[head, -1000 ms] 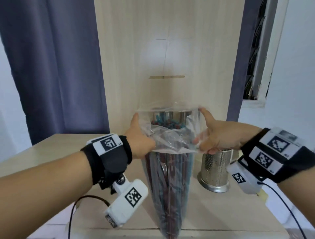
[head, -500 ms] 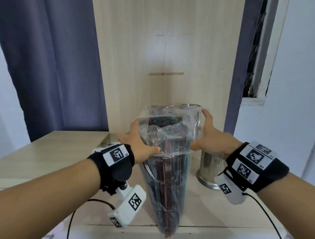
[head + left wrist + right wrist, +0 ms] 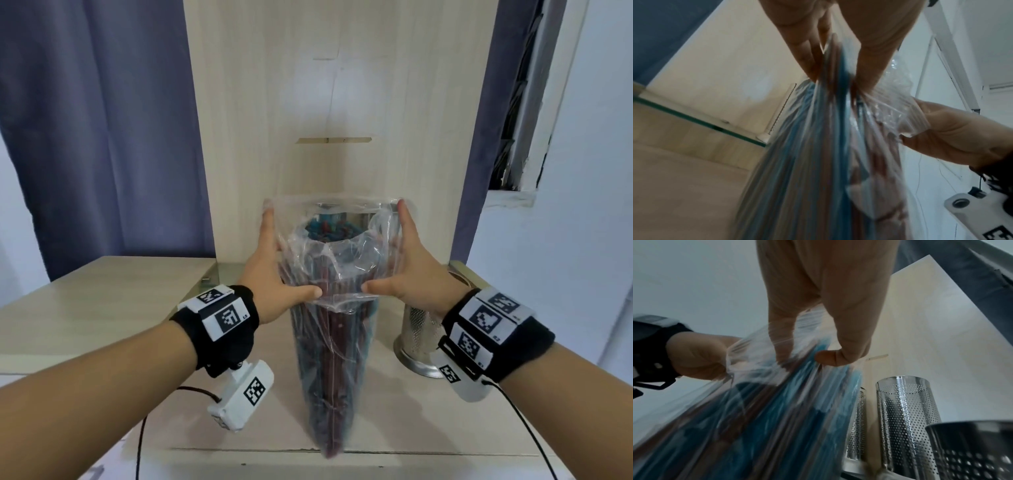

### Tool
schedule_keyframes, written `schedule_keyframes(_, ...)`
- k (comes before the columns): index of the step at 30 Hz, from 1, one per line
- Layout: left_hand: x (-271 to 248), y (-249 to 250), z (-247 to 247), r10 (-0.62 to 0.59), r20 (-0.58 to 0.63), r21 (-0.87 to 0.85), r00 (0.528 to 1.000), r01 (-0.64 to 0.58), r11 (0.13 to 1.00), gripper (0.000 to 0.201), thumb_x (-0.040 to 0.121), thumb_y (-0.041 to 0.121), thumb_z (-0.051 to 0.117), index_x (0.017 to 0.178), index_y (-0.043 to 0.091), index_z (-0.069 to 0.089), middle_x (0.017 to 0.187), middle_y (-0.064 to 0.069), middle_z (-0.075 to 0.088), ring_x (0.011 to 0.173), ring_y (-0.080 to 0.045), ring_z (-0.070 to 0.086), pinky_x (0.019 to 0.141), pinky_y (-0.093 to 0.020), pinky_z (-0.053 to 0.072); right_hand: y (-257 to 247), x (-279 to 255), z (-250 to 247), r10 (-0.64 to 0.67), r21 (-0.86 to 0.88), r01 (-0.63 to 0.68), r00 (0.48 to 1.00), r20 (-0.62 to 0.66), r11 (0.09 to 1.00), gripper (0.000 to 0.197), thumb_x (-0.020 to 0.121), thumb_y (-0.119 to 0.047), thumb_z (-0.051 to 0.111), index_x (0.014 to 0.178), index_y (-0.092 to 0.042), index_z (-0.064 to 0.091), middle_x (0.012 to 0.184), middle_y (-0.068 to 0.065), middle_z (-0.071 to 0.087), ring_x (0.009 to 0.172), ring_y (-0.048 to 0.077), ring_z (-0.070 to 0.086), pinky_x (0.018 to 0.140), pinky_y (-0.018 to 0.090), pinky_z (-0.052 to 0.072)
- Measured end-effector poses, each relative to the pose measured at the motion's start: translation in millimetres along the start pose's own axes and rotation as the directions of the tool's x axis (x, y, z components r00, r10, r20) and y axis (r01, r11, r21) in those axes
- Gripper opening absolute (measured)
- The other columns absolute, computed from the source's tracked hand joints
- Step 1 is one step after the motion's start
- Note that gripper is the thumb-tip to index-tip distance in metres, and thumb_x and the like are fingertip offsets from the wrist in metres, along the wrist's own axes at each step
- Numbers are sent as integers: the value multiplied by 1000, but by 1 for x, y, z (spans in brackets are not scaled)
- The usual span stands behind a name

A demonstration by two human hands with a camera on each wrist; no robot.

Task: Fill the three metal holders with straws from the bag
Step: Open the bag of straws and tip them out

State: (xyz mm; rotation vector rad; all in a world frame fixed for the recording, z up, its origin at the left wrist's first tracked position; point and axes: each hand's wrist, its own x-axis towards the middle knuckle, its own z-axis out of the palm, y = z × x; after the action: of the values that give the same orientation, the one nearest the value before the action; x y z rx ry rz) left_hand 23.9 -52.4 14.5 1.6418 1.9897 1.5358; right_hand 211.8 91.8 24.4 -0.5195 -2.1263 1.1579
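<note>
Clear plastic bag [image 3: 337, 301] of straws [image 3: 329, 359] (blue and red) stands upright between left hand [image 3: 274, 274] and right hand [image 3: 414, 274], both gripping its mouth.

Clear bag [image 3: 337, 274], seemingly blue and dark-red straws [image 3: 325, 359]; perforated silver holders [image 3: 906, 418]; purple curtain [image 3: 96, 120].

Two hands are in view, the left hand [image 3: 270, 274] and the right hand [image 3: 416, 274]. One clear plastic bag [image 3: 329, 342] holds many red and blue straws [image 3: 329, 229], too many to count. Three perforated metal holders [image 3: 904, 418] stand at the right.
</note>
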Motion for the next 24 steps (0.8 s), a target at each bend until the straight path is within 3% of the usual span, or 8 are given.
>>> schedule_keyframes(3,4,-12,-5,-10,45,-39,999,12,999,147,50,36,96,143,55,-17,157,0,28,141,-8,28,115,-35,28,-2,0,-6,69,-134,-68,998,3,989,147,61,-12,92,152,-33,-21,162,-6,17,139,11,37,104,23,45)
schedule_keyframes(6,8,-22,-6,-41,124,-127,991,57,990,146,34,48,99,144,58,3,147,0,47,133,-20,48,108,-48,41,-13,-1,-13,153,-183,-142,987,51,973,140,69,-6,87,152,-23,-25,155,-4,30,124,8,45,75,1,42)
schedule_keyframes(9,10,-26,-4,-4,219,-217,976,53,975,137,41,26,100,145,48,12,140,7,51,124,-10,56,103,-40,48,-19,-4,-10,226,-150,-214,972,68,965,142,68,-9,88,151,-27,-26,162,3,19,138,22,38,89,18,42)
schedule_keyframes(11,8,-25,-1,28,267,-259,963,43,965,132,45,15,96,143,43,12,138,9,50,122,-6,55,99,-33,50,-18,-3,-4,239,-43,-237,968,72,971,143,66,-6,88,152,-32,-22,157,4,32,127,25,53,81,26,52)
schedule_keyframes(13,8,-22,0,52,290,-273,956,30,961,127,48,13,96,140,44,13,139,10,46,123,-2,53,97,-25,50,-11,1,-4,218,80,-220,975,36,972,132,68,-1,85,154,-30,-12,136,1,55,107,16,64,69,22,55)
schedule_keyframes(15,11,-19,-2,66,323,-242,944,15,970,116,56,9,93,134,47,17,140,9,44,122,2,52,95,-19,48,-9,4,-4,183,151,-180,983,-3,972,118,71,3,81,154,-25,1,117,-6,60,96,6,64,66,16,54)
schedule_keyframes(20,19,-11,-2,59,463,-8,884,-63,998,98,54,41,93,139,31,43,130,9,61,121,-9,57,107,-44,44,0,9,-2,162,191,-161,987,12,968,114,65,5,85,142,-39,13,119,-4,59,101,9,65,76,23,58)
schedule_keyframes(24,23,-16,6,42,335,11,941,-48,999,132,35,55,94,141,30,19,137,17,42,128,-8,46,111,-43,39,6,14,-4,162,226,-185,980,117,956,143,47,-5,92,155,-32,2,135,8,58,112,27,66,97,48,53)
